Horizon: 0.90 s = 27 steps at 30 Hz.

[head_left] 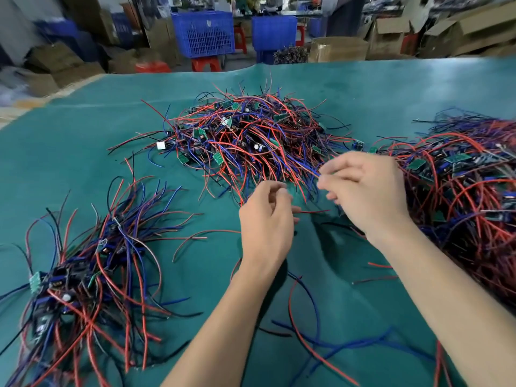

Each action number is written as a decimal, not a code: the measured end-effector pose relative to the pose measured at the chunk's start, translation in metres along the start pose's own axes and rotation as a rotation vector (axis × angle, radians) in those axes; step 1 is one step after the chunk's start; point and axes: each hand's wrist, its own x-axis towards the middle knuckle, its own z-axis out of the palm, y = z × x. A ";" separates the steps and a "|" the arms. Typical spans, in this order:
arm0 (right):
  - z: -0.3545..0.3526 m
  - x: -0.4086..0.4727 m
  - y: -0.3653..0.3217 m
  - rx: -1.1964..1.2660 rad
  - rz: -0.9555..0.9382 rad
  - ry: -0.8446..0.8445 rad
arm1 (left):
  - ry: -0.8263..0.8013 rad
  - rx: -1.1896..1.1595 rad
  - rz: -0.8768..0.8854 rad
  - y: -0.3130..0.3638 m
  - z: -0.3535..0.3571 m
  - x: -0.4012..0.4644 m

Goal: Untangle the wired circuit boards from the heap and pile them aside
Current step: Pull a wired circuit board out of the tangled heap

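Green mat (83, 141), tangled red-blue wire heap (251, 135) with green boards, both hands pinching wires: left hand (265, 219), right hand (365, 188)

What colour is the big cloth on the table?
Teal green; the cloth shows in the head view, the only one.

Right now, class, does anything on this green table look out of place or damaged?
Nothing looks damaged. The oddities: a few loose wires lie stray on the green table near the arms, apart from the three heaps, and one small white piece sits at the middle heap's left edge.
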 end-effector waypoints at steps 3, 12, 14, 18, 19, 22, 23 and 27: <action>-0.015 -0.025 -0.004 0.160 0.003 -0.145 | -0.144 -0.226 -0.151 0.004 0.003 0.000; -0.026 -0.036 -0.001 0.322 0.161 -0.844 | -0.228 -0.399 -0.224 0.004 -0.002 0.004; -0.029 -0.036 0.000 0.341 0.178 -0.944 | -0.244 -0.364 -0.207 0.004 -0.002 0.003; -0.025 -0.032 0.005 0.323 0.237 -0.673 | -0.317 -0.232 -0.145 0.005 -0.001 0.001; -0.023 -0.029 0.009 0.290 0.243 -0.509 | -0.350 -0.204 -0.127 0.006 -0.001 -0.001; -0.021 -0.024 0.016 0.274 0.249 -0.250 | -0.476 -0.001 0.016 0.006 0.000 -0.006; -0.020 -0.024 0.019 0.271 0.235 -0.242 | -0.523 0.081 0.070 0.005 0.001 -0.007; -0.017 -0.025 0.022 0.229 0.239 -0.177 | -0.616 0.174 0.109 0.002 0.000 -0.007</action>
